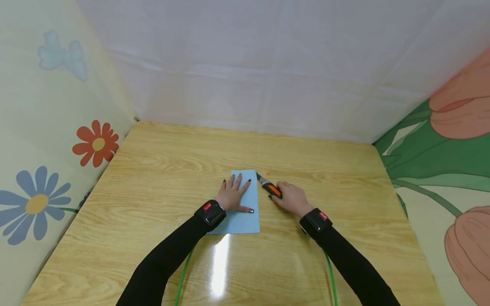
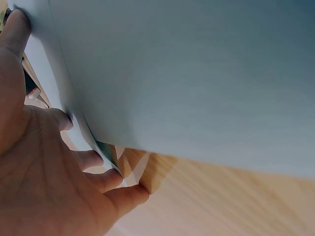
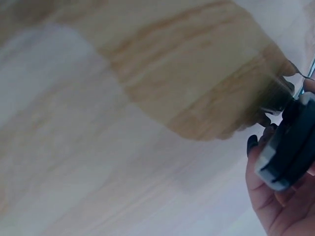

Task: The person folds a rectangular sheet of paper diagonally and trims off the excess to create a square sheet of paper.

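A light blue sheet of paper (image 1: 250, 219) lies on the wooden table. With its fingers spread, my left hand (image 1: 231, 197) presses flat on the sheet. In the left wrist view, the left hand (image 2: 49, 162) lies along a fold or edge of the paper (image 2: 187, 83), and a wide part of it fills the area beside the palm. My right hand (image 1: 294, 199) grips a black and orange utility knife (image 1: 272, 189), whose tip is at the paper's upper right corner. Close up in the right wrist view, the fingers of the right hand (image 3: 280, 211) hold the knife's dark handle (image 3: 290, 147).
The wooden table (image 1: 153, 170) extends around the paper on all sides. A white cloth (image 1: 249, 85) hangs behind it, with flower-printed walls (image 1: 38, 127) at both sides. Green cables (image 1: 183, 276) run from both wrists.
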The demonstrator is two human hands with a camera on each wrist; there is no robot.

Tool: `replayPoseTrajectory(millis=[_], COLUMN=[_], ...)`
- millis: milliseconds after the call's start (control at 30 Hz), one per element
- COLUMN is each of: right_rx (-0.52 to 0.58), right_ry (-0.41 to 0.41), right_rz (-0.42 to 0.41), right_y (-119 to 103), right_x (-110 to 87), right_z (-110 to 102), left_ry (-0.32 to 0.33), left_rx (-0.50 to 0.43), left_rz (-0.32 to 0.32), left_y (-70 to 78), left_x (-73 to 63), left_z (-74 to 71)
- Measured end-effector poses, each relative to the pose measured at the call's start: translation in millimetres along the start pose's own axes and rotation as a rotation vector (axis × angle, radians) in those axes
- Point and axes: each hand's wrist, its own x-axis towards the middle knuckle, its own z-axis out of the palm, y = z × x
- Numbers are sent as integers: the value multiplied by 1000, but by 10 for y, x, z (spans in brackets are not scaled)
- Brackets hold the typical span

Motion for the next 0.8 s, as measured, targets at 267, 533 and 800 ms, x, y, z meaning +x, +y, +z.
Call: replayPoseTrajectory(millis=[267,533,800], right_rx=[2,-5,53], right_ry=[-15,9,37], right_rz=[19,23,55], right_y=[-12,6,107], right_x=[1,12,-71], right_z=[-23,4,20], left_ry=[-7,-13,-17], left_rx=[5,26,5], left_rz=[-6,-10,-5], left_y=[24,40,19], left_x=[14,27,4], left_z=[-14,-11,-12])
